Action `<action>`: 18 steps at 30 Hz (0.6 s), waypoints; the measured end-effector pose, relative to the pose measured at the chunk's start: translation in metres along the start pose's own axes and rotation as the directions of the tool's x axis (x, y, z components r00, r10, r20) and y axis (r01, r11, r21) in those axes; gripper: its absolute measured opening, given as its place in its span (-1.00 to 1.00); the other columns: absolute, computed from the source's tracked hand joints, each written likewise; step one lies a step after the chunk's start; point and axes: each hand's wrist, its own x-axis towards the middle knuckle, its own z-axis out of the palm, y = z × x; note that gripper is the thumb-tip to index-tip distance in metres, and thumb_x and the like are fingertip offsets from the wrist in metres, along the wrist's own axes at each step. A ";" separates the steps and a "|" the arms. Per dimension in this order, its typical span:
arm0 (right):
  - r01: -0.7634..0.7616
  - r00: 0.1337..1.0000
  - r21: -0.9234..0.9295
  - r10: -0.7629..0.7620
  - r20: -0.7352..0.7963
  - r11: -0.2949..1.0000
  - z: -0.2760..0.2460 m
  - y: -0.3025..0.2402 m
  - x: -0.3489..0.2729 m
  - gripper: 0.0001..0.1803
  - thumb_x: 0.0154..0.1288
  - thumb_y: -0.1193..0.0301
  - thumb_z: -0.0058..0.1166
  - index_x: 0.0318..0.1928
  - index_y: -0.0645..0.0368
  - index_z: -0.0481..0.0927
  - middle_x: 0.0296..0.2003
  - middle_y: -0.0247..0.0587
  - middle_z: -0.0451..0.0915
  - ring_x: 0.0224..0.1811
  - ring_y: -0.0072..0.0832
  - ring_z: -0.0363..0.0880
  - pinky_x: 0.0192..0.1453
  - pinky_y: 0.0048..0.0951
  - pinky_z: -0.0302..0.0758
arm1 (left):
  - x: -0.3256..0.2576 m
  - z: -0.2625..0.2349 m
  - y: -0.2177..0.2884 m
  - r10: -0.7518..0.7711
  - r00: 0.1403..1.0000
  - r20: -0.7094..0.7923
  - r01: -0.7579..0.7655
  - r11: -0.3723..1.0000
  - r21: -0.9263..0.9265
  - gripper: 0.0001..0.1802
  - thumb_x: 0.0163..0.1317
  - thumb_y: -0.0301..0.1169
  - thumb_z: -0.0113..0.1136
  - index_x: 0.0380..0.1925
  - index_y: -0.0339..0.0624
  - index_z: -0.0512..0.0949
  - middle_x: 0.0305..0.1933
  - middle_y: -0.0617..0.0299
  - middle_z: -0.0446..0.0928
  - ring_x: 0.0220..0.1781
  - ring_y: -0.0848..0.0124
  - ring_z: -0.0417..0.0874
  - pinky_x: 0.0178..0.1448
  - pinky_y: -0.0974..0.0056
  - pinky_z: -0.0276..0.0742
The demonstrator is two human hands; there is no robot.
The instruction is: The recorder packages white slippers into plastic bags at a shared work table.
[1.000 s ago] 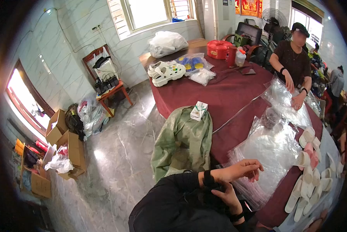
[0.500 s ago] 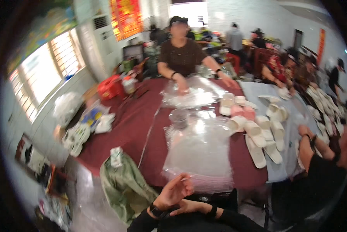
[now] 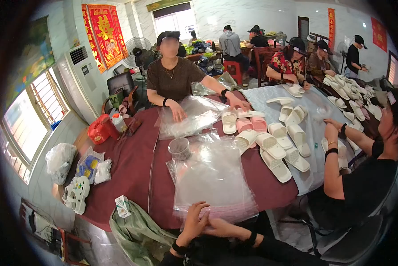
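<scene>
Left hand (image 3: 193, 223) loosely open, nothing seen in it; right hand (image 3: 222, 227) meets it, fingers partly hidden, grip cannot be told. Clear plastic bags (image 3: 210, 177) lie just beyond both, at the near edge of the maroon-covered table (image 3: 128, 177); plastic tub (image 3: 179, 150) on them. Judged risk: snagging the bags' near edges could slide the pile, tipping the tub.
</scene>
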 end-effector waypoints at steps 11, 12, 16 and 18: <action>-0.271 0.839 -0.729 -0.218 -0.499 0.628 -0.055 0.079 -0.036 -0.50 0.19 0.20 0.07 0.13 0.07 0.42 0.21 -0.09 0.33 0.28 -0.16 0.25 0.28 0.06 0.18 | -0.020 0.064 -0.082 -0.039 0.996 0.083 -0.028 0.729 0.684 -0.50 0.11 -0.07 0.16 0.07 0.08 0.45 0.24 0.03 0.30 0.32 -0.04 0.19 0.30 -0.34 -0.05; -0.287 0.834 -0.727 -0.211 -0.510 0.624 -0.058 0.087 -0.041 -0.50 0.19 0.20 0.07 0.13 0.07 0.42 0.21 -0.09 0.33 0.28 -0.16 0.25 0.28 0.06 0.18 | -0.019 0.065 -0.080 -0.085 0.992 0.092 0.004 0.753 0.658 -0.49 0.12 -0.04 0.14 0.08 0.11 0.44 0.25 0.04 0.30 0.34 -0.05 0.17 0.32 -0.35 -0.10; -0.332 0.864 -0.689 -0.084 -0.496 0.645 -0.070 0.099 -0.057 -0.51 0.20 0.19 0.06 0.12 0.09 0.42 0.24 -0.15 0.31 0.32 -0.20 0.20 0.30 0.05 0.15 | -0.024 0.069 -0.079 -0.083 0.996 0.041 0.039 0.775 0.630 -0.48 0.14 0.00 0.10 0.10 0.14 0.43 0.26 0.05 0.28 0.36 -0.07 0.14 0.35 -0.35 -0.18; -0.336 0.871 -0.673 -0.055 -0.488 0.659 -0.075 0.098 -0.063 -0.50 0.20 0.19 0.05 0.12 0.09 0.42 0.25 -0.17 0.30 0.33 -0.21 0.19 0.29 0.05 0.17 | -0.025 0.071 -0.080 -0.070 0.997 0.043 0.026 0.767 0.641 -0.47 0.14 0.02 0.09 0.11 0.14 0.43 0.27 0.04 0.28 0.36 -0.06 0.15 0.37 -0.34 -0.21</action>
